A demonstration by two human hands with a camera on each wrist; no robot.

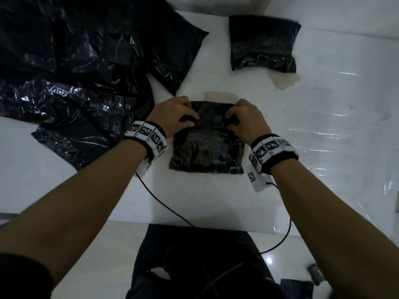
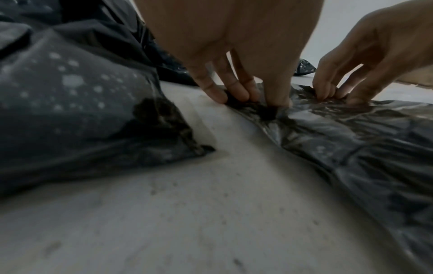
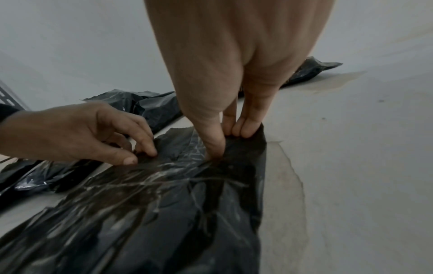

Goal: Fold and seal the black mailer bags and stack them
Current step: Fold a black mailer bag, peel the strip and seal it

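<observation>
Because the flap must land square to seal, the left hand [image 1: 180, 116] and right hand [image 1: 244, 119] each pinch the mailer bag [image 1: 207, 147] at its far edge, apparently folding it toward the person on the table [image 1: 216, 201].

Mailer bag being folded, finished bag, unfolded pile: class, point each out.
mailer bag being folded [image 1: 207, 154], head view, its flat lower panel
finished bag [image 1: 262, 43], head view, its middle
unfolded pile [image 1: 71, 61], head view, its crinkled top
</observation>
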